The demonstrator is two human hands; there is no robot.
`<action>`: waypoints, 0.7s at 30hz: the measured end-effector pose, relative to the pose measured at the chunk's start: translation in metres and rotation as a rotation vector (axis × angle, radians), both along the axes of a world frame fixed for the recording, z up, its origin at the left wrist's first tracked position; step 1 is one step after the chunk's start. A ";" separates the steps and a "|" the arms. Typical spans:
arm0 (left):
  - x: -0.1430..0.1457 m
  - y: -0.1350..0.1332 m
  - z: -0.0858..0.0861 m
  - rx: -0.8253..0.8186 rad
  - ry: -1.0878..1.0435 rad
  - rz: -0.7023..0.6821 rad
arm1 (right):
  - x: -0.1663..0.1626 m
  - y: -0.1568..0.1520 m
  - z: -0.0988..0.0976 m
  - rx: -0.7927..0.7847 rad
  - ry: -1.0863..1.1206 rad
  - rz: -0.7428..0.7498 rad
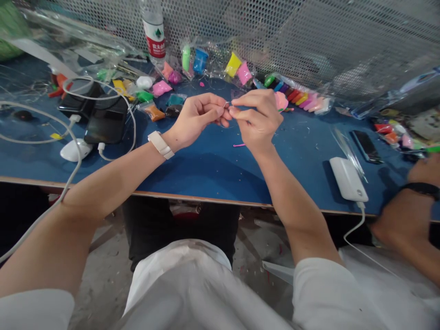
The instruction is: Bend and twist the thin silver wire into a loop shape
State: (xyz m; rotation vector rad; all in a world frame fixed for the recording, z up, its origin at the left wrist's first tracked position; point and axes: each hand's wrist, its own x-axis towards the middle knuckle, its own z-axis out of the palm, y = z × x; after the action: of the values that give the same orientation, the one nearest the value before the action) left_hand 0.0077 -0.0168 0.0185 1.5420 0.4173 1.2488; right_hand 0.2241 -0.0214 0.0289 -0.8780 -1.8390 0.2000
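Above the blue tabletop [202, 169], my left hand [199, 114] and my right hand [259, 117] meet fingertip to fingertip. Between them is a small, thin, shiny piece of wire [226, 104], pinched by both; its full shape is too small to make out. A thin pink stick [239, 145] lies on the table below my right hand, which partly covers it. Behind that hand a pink clay piece with some green [281, 101] shows in part. Bags of orange clay [153, 111] and black clay [173, 110] lie beside my left wrist.
Bagged coloured clay [299, 95] lines the perforated metal screen [268, 32], near a water bottle [154, 34]. Left are black power banks [106, 119], a white mouse-like object [76, 150] and looping cables. Right are a white power bank [349, 178], a phone [366, 146] and another person's arm [409, 220].
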 end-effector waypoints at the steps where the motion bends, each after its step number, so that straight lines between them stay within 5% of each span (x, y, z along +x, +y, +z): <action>1: 0.000 0.000 -0.001 0.005 0.004 -0.001 | 0.001 0.000 0.001 -0.007 -0.008 0.005; 7: -0.001 0.001 -0.003 0.147 0.085 0.103 | 0.007 0.001 0.006 -0.024 -0.052 0.058; 14: -0.010 -0.004 0.005 0.537 0.317 0.419 | 0.000 0.000 0.004 -0.011 0.051 0.055; 21: -0.018 -0.004 0.004 0.618 0.528 0.484 | 0.001 -0.003 0.014 -0.088 0.119 0.150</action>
State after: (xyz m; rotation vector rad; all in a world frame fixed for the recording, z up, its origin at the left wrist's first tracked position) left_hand -0.0106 -0.0208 0.0229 2.4198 0.8359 1.3985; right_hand 0.2251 -0.0242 0.0425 -0.7719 -1.7963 0.4215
